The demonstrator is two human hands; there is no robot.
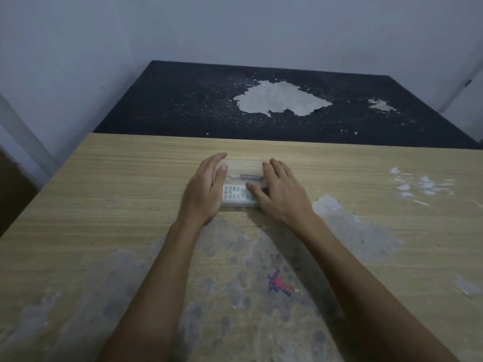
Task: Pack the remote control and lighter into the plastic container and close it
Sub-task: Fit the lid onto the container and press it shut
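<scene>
A clear plastic container (244, 168) lies on the wooden table (130, 178) in the middle of the view. Through its clear top I see a white remote control (235, 193) with grey buttons and, behind it, a lighter (251, 176) with a red label. My left hand (206, 186) clasps the container's left end, thumb on top. My right hand (279, 192) presses on the right end, fingers spread over the top. Whether the lid is fully seated I cannot tell.
The tabletop has worn grey patches and a red and blue scribble (278, 283) near me. Behind the table lies a black surface (261, 121) with peeled pale patches. Walls close in at the back and left.
</scene>
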